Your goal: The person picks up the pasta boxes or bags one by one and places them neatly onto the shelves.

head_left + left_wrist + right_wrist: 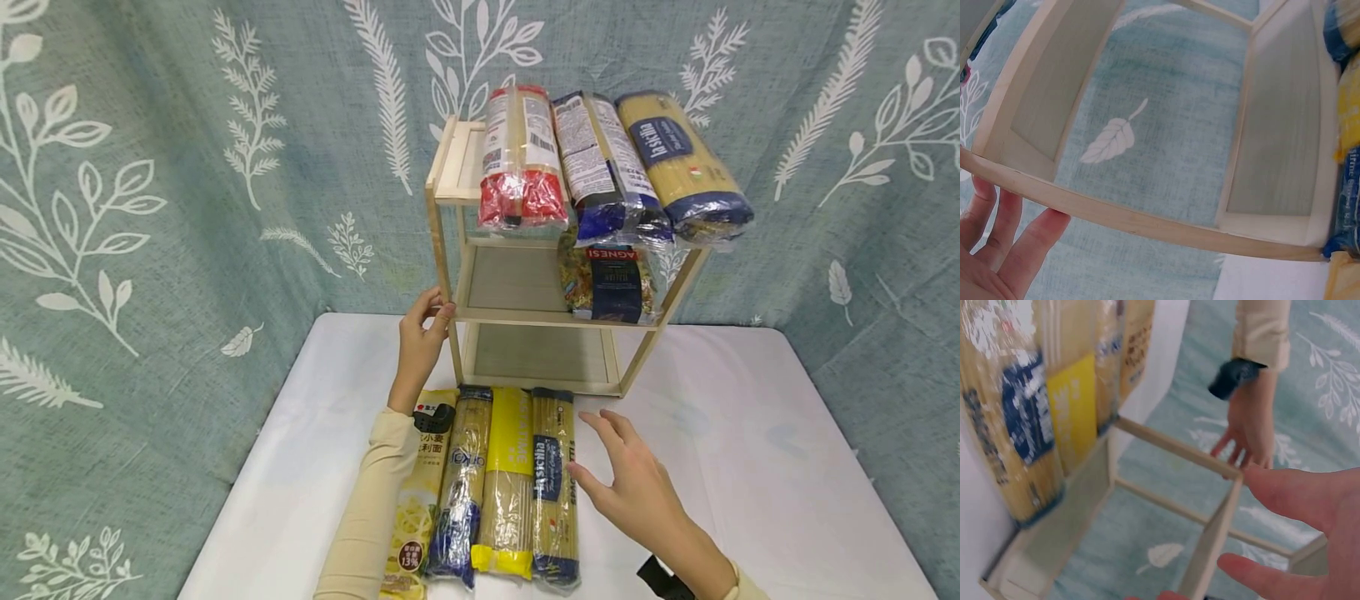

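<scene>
A small wooden shelf rack [555, 317] stands toward the back of the white table. My left hand [425, 333] holds its left front post [1110, 215], with thumb and fingertips at the wood near middle-shelf height. My right hand [637, 479] hovers with fingers spread, just right of a blue-labelled spaghetti pack [553, 500]. Nothing is in it. Beside that pack, in a row before the rack, lie a yellow pasta pack [512, 433], a clear-and-blue spaghetti pack [461, 492] and a cream noodle pack [420, 508] partly covered by my left sleeve.
On the top shelf lie a red-ended pasta pack [521, 150], a dark blue pack [611, 167] and a yellow-and-blue spaghetti pack [682, 162], their ends over the front edge. An Agnesi pasta bag [615, 283] stands on the middle shelf. A leaf-patterned curtain [180, 167] surrounds the table [765, 467].
</scene>
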Demonstrator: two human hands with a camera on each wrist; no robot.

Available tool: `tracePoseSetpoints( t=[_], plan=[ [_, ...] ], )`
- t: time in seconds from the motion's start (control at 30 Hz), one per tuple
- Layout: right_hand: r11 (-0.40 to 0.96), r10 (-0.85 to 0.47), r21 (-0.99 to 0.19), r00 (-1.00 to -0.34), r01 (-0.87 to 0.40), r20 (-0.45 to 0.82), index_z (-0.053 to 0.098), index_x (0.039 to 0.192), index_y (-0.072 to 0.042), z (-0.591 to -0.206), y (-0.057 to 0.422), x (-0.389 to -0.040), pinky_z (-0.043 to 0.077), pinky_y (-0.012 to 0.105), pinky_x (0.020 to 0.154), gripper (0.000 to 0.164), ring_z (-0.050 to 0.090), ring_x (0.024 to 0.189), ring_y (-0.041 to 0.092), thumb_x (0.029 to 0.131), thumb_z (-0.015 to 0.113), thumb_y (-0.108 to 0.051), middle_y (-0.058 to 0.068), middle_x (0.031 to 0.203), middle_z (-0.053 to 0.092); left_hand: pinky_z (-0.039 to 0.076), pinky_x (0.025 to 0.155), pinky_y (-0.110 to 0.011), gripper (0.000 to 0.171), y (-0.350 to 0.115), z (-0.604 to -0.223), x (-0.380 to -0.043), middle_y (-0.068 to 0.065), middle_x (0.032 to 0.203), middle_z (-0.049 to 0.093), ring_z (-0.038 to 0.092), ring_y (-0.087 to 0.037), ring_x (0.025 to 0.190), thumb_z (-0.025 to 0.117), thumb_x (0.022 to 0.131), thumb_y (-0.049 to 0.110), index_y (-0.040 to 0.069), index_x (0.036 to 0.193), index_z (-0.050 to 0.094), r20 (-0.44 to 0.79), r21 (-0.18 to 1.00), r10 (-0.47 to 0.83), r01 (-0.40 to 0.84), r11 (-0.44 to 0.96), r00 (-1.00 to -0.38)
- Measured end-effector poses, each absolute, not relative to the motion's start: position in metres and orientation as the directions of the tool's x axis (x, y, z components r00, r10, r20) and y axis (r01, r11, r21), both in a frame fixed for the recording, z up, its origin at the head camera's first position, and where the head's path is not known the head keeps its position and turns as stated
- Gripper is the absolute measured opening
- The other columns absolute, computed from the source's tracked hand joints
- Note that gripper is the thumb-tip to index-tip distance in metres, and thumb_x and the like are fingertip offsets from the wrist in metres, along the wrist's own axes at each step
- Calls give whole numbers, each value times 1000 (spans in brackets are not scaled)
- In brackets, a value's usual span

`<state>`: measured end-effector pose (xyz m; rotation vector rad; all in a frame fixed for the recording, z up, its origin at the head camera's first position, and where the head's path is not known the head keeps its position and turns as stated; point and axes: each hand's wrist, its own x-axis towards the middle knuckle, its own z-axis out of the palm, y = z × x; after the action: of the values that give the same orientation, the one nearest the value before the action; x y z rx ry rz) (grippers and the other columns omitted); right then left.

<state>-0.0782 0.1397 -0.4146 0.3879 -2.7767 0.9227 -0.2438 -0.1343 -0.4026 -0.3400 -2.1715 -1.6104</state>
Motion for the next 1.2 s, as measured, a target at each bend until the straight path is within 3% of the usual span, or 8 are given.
tracePoseSetpoints(
  t=[0.37, 0.6, 0.73, 0.9, 1.07, 1.2],
  plan=[
    [799, -144, -559, -974, -220, 177, 53, 132, -13, -455, 124, -65, 46, 24, 47, 65, 61, 94, 34, 77, 79, -35, 19, 127, 48, 57, 68, -51, 37, -134, -404, -244, -25, 111, 57, 57, -38, 99, 56, 97, 13, -5, 129, 52, 464, 851, -50, 429, 302, -884],
    [804, -112, -584, -993, -112, 36, 49, 136, -14, -480, 113, -58, 43, 20, 43, 71, 57, 101, 36, 79, 74, -47, 21, 133, 42, 54, 70, -59, 37, -135, -405, -246, -27, 111, 56, 55, -40, 100, 56, 97, 12, -5, 130, 51, 470, 854, -46, 442, 274, -881],
    [822, -113, -563, -994, -88, -9, 47, 137, -13, -493, 106, -56, 37, 17, 38, 74, 57, 96, 38, 76, 77, -43, 25, 133, 41, 55, 70, -56, 38, -135, -406, -245, -26, 111, 57, 56, -39, 100, 55, 97, 13, -5, 130, 51, 464, 856, -48, 434, 282, -884],
    [842, -103, -536, -993, -57, -57, 48, 135, -15, -514, 97, -54, 33, 21, 35, 75, 56, 93, 38, 72, 79, -38, 26, 133, 39, 57, 70, -49, 37, -134, -405, -244, -24, 111, 58, 57, -35, 100, 55, 98, 15, -4, 130, 52, 459, 854, -55, 423, 305, -887],
    [849, -66, -529, -994, -11, -85, 47, 136, -15, -535, 86, -51, 34, 24, 36, 75, 53, 94, 38, 70, 75, -34, 28, 136, 34, 57, 69, -48, 37, -134, -403, -243, -24, 110, 58, 58, -35, 99, 55, 98, 14, -4, 130, 52, 458, 852, -55, 420, 312, -887],
    [862, -17, -506, -999, 5, -37, 46, 138, -16, -547, 77, -52, 30, 21, 33, 76, 50, 94, 37, 66, 69, -30, 29, 138, 30, 57, 70, -49, 38, -136, -403, -244, -25, 111, 57, 57, -35, 99, 56, 97, 14, -4, 130, 51, 453, 855, -51, 417, 308, -890]
  ],
)
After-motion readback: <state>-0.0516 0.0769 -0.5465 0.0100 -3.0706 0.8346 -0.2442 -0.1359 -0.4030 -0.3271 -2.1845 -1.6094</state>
